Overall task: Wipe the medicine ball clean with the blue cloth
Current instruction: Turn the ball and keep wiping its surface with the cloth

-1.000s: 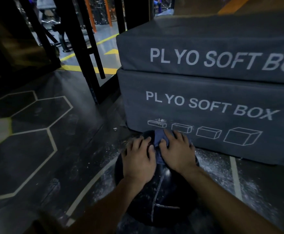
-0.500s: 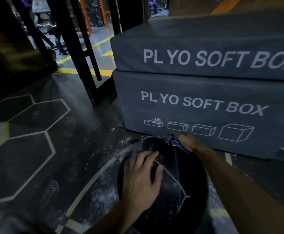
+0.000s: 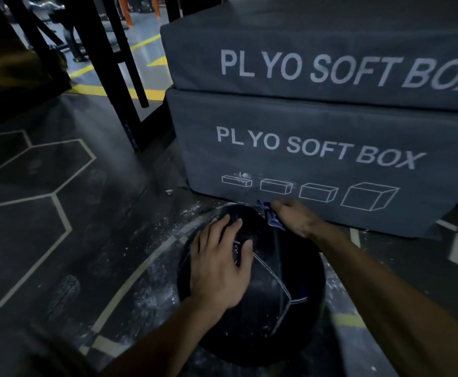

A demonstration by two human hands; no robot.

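On a dusty hexagon-lined gym floor (image 3: pixel 59 213), left hand (image 3: pixel 219 265) lies flat on medicine ball (image 3: pixel 285 308); right hand (image 3: pixel 296 216) fingers pinch blue cloth (image 3: pixel 272 220).

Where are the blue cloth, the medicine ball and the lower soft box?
blue cloth (image 3: pixel 272 220): head view, crumpled part beside the fingers.
medicine ball (image 3: pixel 282 308): head view, bare black panel.
lower soft box (image 3: pixel 317 170): head view, front face.

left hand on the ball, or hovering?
Touching. In the head view the left hand lies flat on top of the ball, fingers spread against its surface, no gap visible.
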